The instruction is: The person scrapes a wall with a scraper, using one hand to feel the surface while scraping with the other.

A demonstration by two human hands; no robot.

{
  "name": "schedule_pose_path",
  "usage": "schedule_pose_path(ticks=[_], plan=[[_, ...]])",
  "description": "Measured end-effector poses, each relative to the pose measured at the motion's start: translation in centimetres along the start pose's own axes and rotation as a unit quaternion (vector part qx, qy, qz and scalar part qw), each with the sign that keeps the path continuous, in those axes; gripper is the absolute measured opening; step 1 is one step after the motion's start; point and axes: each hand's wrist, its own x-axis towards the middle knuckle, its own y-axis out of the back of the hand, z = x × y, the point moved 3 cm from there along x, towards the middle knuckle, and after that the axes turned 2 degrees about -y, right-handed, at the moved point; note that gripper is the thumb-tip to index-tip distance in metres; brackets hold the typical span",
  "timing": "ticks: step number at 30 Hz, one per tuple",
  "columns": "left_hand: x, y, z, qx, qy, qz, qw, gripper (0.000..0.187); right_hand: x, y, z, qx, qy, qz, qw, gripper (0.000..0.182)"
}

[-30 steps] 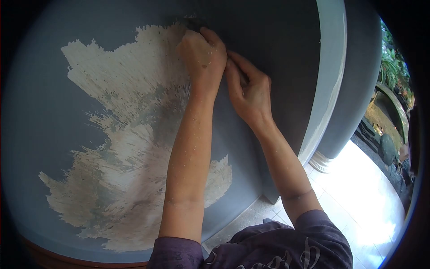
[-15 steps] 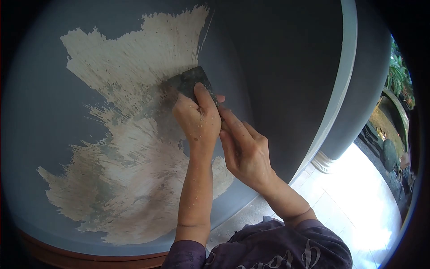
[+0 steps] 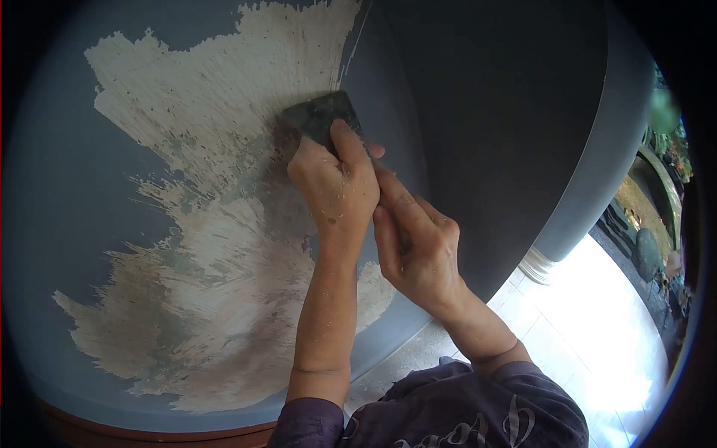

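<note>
A wide, dark scraper blade (image 3: 323, 112) lies against a wall with a stripped, pale patch (image 3: 224, 82) amid grey-blue paint. My left hand (image 3: 336, 175) is closed around the scraper near its blade, thumb pressed along the blade's face. Just below and to the right, my right hand (image 3: 422, 250) grips the lower end of the scraper, its index finger stretched up towards the left hand. The fingers hide most of the handle. Small pale flakes cling to my left hand and forearm.
Grey-blue paint (image 3: 82, 172) surrounds the patch. To the right, the wall curves into a dark grey surface (image 3: 493, 134). Pale floor tiles (image 3: 553, 351) lie lower right, with stones (image 3: 648, 254) and plants beyond. A reddish-brown edge (image 3: 149, 439) runs along the bottom left.
Both hands and the scraper have moved slightly up and to the right in view, still closed together. The view has shifted a little too, and the pale strip at the right edge no longer shows.
</note>
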Motion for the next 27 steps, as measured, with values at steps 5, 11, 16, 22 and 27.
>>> schedule_pose_path(ticks=[5,11,16,22,27], plan=[[1.0,-0.4,0.7,0.022,-0.039,-0.001,0.999,0.036,1.3,0.2,0.3,0.005,-0.004,0.002,1.000,0.041],[4.2,-2.3,1.9,0.056,-0.097,-0.012,0.994,0.038,4.6,0.8,1.1,0.003,-0.017,0.032,0.999,0.033],[4.7,-3.4,2.9,0.077,-0.132,-0.010,0.988,0.039,5.7,2.2,0.9,0.014,-0.050,0.039,0.998,0.031],[-0.6,-0.2,2.0,0.037,-0.062,0.026,0.997,0.042,0.9,1.9,-0.3,0.026,0.006,-0.015,1.000,0.039],[-1.4,1.3,1.0,0.045,-0.033,0.013,0.998,0.042,-0.7,0.6,-0.9,0.020,-0.016,-0.031,0.999,0.041]])
